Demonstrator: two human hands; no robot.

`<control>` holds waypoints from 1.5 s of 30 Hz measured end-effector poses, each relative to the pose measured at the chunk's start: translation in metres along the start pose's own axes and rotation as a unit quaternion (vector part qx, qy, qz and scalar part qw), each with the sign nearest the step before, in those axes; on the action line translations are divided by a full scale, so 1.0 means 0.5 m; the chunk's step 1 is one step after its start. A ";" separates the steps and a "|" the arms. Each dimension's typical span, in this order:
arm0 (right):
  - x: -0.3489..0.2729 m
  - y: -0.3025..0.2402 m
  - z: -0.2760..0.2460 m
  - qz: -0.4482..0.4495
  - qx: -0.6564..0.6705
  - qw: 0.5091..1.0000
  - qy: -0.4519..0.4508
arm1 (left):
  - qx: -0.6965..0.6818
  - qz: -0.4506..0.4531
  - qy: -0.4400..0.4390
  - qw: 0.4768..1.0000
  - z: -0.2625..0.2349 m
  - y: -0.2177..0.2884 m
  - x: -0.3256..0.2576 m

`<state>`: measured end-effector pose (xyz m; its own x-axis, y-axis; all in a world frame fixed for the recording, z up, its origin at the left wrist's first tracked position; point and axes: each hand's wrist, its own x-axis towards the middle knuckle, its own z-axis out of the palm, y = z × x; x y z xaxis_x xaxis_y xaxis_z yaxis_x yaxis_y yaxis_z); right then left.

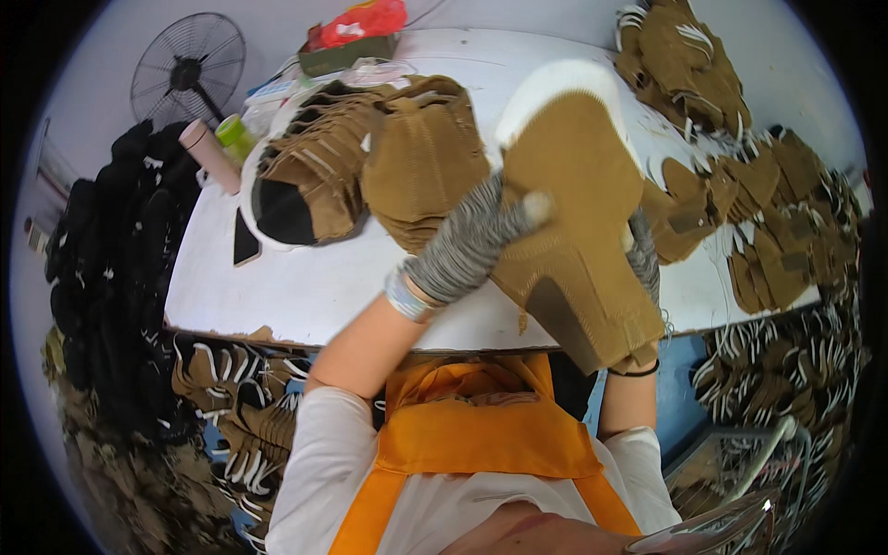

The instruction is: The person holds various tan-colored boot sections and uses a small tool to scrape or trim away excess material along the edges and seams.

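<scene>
A tan boot upper (pixel 575 190) with a white toe edge is held up in front of me over the white table (pixel 268 287). My left hand (pixel 467 242), in a grey knit fingerless-looking glove, grips its left side, thumb lying across the face. Behind its right edge my right hand (pixel 645 257), gloved in grey too, supports it; most of those fingers are hidden by the upper. Just left of my left hand lies a stack of tan uppers (pixel 421 157). Beside that, more tan and black uppers (pixel 310 180) lean in a row in a white-rimmed holder.
Tan uppers (pixel 777 222) are piled along the table's right side, with another bundle (pixel 684 65) at the back right. A pink bottle (pixel 209 155), a green cup (pixel 235 136) and a phone (pixel 246 239) stand or lie at left. Behind is a fan (pixel 188 72); black pieces (pixel 116 287) hang left.
</scene>
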<state>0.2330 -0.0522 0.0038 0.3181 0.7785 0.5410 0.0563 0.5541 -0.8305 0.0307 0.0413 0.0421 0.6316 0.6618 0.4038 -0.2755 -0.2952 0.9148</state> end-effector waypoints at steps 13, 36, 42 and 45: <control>0.368 0.069 0.223 -0.054 -0.573 0.773 -0.267 | 0.719 -0.029 -0.040 0.693 -0.385 0.105 0.096; 0.365 0.046 0.252 -0.131 0.019 0.968 -0.213 | 0.484 0.189 0.136 0.843 -0.224 0.141 0.078; 0.360 0.057 0.290 -0.090 0.086 0.941 -0.315 | 0.474 0.261 0.189 0.819 -0.245 0.046 0.093; 0.355 0.115 0.298 -0.171 0.081 0.945 -0.266 | 0.445 0.291 0.194 0.825 -0.243 0.016 0.093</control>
<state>0.1515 0.1616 0.0719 -0.2150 0.5604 0.7998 -0.0886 0.8044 -0.5875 -0.0301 0.1536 0.0687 0.2527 0.3504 0.9019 0.2995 -0.9147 0.2714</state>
